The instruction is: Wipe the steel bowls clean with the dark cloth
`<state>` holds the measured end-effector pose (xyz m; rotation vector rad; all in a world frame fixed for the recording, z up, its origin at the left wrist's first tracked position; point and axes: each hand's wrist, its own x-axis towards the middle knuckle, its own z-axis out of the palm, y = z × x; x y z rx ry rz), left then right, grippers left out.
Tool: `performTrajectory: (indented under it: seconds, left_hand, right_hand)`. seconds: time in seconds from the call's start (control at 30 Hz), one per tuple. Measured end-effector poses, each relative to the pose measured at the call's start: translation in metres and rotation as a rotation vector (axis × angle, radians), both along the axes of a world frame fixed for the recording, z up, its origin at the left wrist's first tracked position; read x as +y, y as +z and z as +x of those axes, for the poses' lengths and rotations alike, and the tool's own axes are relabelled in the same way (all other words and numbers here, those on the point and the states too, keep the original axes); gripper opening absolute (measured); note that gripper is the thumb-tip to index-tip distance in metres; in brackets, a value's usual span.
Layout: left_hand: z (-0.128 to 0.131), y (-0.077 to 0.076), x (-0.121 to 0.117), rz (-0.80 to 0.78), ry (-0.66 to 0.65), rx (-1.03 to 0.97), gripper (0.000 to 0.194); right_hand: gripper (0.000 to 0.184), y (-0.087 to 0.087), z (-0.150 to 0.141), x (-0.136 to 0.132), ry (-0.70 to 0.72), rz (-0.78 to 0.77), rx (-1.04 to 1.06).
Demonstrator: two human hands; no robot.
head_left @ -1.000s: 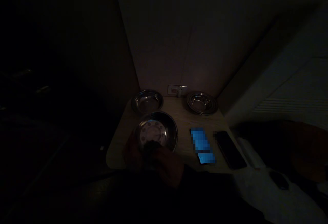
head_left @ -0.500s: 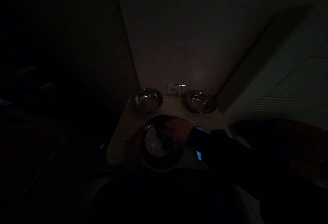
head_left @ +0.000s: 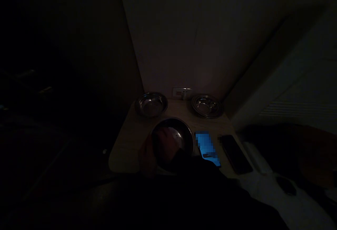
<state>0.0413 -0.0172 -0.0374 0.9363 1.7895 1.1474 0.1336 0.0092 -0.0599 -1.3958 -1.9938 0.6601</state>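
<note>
The scene is very dark. A metal bowl (head_left: 185, 135) rests near the front of a small wooden table (head_left: 123, 153). My left hand (head_left: 147, 158) grips its left rim. Inside the bowl, my right hand (head_left: 167, 144) presses against the left part of the inner wall, fingers bent. Shadow hides whatever lies under those fingers. To the right of the bowl lie a phone with a lit blue screen (head_left: 206, 144) and a dark phone (head_left: 237, 154).
At the back left stands another metal bowl (head_left: 151, 105); at the back right, a nested stack of metal bowls (head_left: 207, 107). A wall socket (head_left: 182, 92) with a plug sits between them. A pale panel with slats (head_left: 279, 107) rises on the right.
My right hand has moved from the bowl's far right rim to its inner left side, uncovering both phones. The bowl has shifted slightly right. A bluish-green edge near my right hand no longer shows.
</note>
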Motion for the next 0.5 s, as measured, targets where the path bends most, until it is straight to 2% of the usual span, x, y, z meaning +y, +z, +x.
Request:
performTrajectory:
  seconds: [0.1, 0.2, 0.33, 0.43, 0.5]
  left_hand:
    - [0.003, -0.005, -0.004, 0.016, 0.022, -0.012, 0.036]
    - [0.011, -0.013, -0.006, 0.022, 0.058, -0.075, 0.042]
    - [0.016, -0.024, -0.004, 0.066, 0.025, -0.118, 0.039]
    - [0.003, -0.028, -0.001, 0.093, 0.062, 0.003, 0.033]
    - [-0.01, -0.026, 0.0, 0.121, 0.103, 0.051, 0.034]
  right_hand:
    - [0.032, -0.001, 0.026, 0.015, -0.013, 0.01, -0.119]
    - [0.033, -0.003, 0.042, 0.022, -0.111, -0.017, -0.123]
    - [0.032, -0.002, 0.022, 0.023, -0.219, -0.056, -0.062]
    - [0.026, 0.004, -0.002, 0.009, -0.107, -0.083, 0.005]
    - [0.025, 0.007, -0.005, -0.006, 0.063, -0.096, 0.027]
